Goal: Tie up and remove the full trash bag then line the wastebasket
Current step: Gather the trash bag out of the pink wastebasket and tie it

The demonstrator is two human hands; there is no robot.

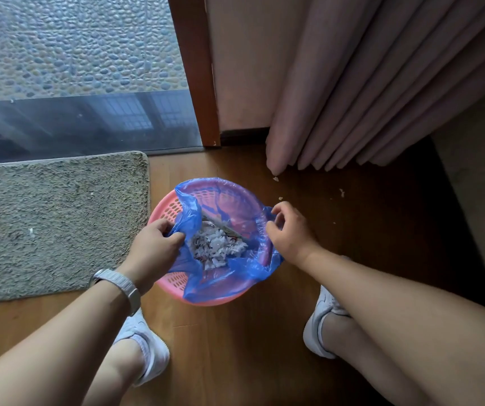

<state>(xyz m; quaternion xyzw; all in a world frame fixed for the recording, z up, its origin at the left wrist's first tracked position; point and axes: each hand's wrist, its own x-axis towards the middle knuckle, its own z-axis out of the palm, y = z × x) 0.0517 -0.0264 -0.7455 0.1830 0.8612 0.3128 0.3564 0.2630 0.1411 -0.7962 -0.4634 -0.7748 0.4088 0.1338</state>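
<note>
Barely under way, with curled fingers of the left hand pinching the loosened left edge of the blue trash bag and bent fingers of the right hand nipping the film at its right rim. Seated in the pink wastebasket on the wooden floor, mouth open and facing straight up, long axis vertical, shredded paper showing. Not yet tied, lifted or replaced.

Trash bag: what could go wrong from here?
The blue trash bag is draped over the pink wastebasket rim far and near; pulling up with the left hand and right hand could snag or tear it.
Loose shredded paper fills the open mouth and could spill; scraps already lie on the floor.
</note>
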